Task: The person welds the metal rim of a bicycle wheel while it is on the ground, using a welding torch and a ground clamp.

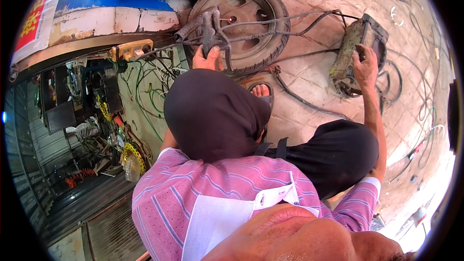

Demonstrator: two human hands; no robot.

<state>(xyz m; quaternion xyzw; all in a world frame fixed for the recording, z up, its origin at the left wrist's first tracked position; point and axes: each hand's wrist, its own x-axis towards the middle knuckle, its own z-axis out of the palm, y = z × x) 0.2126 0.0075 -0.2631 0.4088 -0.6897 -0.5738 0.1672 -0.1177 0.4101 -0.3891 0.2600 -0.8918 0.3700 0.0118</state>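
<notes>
My left hand point(208, 59) is closed around the lower end of an upright, worn dark-grey metal piece point(208, 33). A ribbed dark tube point(188, 30) slants off beside that piece, and a bent dark bar curves down on its other side. Just behind stands a spoked wheel with a black tyre point(277, 19). Over on the right, my right hand point(366, 66) has its fingers curled in a pinch against a worn, box-shaped machine point(349, 48) with a dark end. Whatever lies between those fingertips is too small to make out.
Dark cables point(304, 97) run over the paved floor point(309, 72) between wheel and machine, with more coiled at right. To the left are a wooden power strip point(131, 48), green wires and a cluttered rack with yellow chains point(131, 152). My sandalled foot point(261, 90) rests near the tyre.
</notes>
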